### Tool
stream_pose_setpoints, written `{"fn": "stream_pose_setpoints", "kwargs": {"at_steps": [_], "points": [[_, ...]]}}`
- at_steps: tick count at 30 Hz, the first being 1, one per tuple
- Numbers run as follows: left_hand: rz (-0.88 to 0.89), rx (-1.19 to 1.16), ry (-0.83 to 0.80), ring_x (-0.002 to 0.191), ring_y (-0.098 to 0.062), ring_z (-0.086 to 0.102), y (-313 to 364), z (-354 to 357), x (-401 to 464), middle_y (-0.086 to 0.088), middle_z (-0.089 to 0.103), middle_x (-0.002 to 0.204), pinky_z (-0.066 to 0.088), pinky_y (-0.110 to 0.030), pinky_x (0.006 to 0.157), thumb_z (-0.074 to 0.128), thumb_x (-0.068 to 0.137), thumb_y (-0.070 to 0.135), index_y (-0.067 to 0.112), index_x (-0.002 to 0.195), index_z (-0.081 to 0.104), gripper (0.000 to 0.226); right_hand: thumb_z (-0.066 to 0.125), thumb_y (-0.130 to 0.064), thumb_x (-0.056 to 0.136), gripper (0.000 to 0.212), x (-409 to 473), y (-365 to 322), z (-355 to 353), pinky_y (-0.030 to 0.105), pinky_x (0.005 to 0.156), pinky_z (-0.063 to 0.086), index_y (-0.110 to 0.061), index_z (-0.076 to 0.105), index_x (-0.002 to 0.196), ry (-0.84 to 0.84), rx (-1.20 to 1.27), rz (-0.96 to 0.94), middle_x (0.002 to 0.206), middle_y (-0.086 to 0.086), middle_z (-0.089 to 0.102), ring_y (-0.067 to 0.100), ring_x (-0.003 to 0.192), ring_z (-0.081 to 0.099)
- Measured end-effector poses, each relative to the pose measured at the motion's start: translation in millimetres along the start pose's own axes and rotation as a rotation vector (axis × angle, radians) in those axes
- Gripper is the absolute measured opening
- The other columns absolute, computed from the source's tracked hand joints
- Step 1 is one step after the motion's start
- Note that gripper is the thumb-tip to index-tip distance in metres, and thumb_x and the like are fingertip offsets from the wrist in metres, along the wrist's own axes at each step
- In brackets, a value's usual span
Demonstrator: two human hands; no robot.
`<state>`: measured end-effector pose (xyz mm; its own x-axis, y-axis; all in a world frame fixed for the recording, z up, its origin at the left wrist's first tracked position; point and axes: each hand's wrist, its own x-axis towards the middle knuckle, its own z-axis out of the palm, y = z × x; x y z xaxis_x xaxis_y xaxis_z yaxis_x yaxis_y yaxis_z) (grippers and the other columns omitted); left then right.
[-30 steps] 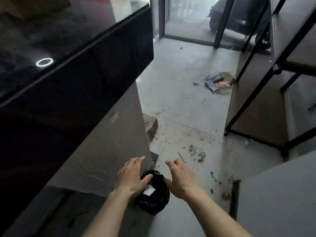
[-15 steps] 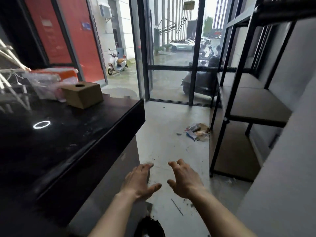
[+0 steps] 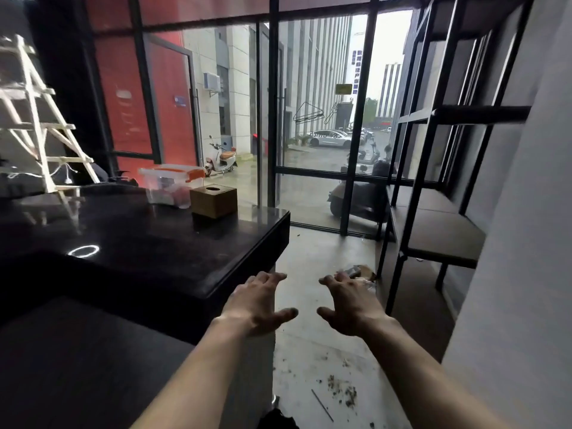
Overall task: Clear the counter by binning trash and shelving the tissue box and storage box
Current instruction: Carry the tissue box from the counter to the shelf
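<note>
Head camera, looking along a dark counter (image 3: 148, 243) toward a glass shopfront: at far left a pale wooden ladder (image 3: 37, 125) leans above the counter's back edge. Farther right, near the far end of the countertop, a clear storage box (image 3: 168, 187) with an orange-trimmed lid sits with its long side running left to right. Just beside it to the right stands the brown tissue box (image 3: 213, 200), upright, its round opening facing up and one corner turned toward the camera. Below the counter's near corner, the left hand (image 3: 257, 301) is spread wide, fingers splayed, holding nothing. The right hand (image 3: 349, 305) hangs beside it over the dusty floor (image 3: 312, 252), equally open and empty. Past its fingertips lies a small heap of floor litter (image 3: 360, 272), blurred. At right a black metal shelf unit (image 3: 433, 236) lines the wall.
</note>
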<state>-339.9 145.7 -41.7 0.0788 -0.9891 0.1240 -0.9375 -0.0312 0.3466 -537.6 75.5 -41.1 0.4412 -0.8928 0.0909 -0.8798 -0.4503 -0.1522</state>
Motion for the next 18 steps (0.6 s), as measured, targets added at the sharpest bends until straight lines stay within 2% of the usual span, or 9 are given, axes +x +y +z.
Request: {"fn": "stream_pose_setpoints", "kwargs": {"at_steps": [6, 12, 18], "points": [[-0.025, -0.04, 0.107, 0.141, -0.021, 0.041, -29.2, -54.7, -24.0, 0.004, 0.042, 0.154, 0.035, -0.041, 0.116, 0.064, 0.082, 0.063, 0.037, 0.154, 0.029, 0.083, 0.066, -0.045, 0.092, 0.068, 6.5, -52.1, -23.4, 0.045, 0.103, 0.05, -0.028, 0.04, 0.153, 0.023, -0.009, -0.073, 0.148, 0.006, 0.046, 0.032, 0.131, 0.054], [-0.092, -0.094, 0.2, 0.142, -0.02, 0.041, -84.1, -102.1, -17.8, 0.002, 0.043, 0.152, 0.038, -0.042, 0.115, 0.065, 0.083, 0.062, 0.035, 0.152, 0.032, 0.081, 0.066, -0.047, 0.09, 0.065, 51.9, -109.0, -31.6, 0.043, 0.092, 0.051, -0.028, 0.043, 0.148, 0.062, -0.018, -0.159, 0.142, 0.006, 0.049, 0.032, 0.126, 0.056], [-0.169, -0.109, 0.238, 0.143, -0.023, 0.04, -157.3, -129.2, 27.4, -0.001, 0.043, 0.153, 0.038, -0.044, 0.115, 0.065, 0.083, 0.063, 0.034, 0.151, 0.034, 0.081, 0.067, -0.047, 0.09, 0.07, 129.7, -160.1, -22.9, 0.044, 0.096, 0.052, -0.03, 0.041, 0.152, 0.076, 0.038, -0.218, 0.141, 0.006, 0.051, 0.031, 0.128, 0.056]]}}
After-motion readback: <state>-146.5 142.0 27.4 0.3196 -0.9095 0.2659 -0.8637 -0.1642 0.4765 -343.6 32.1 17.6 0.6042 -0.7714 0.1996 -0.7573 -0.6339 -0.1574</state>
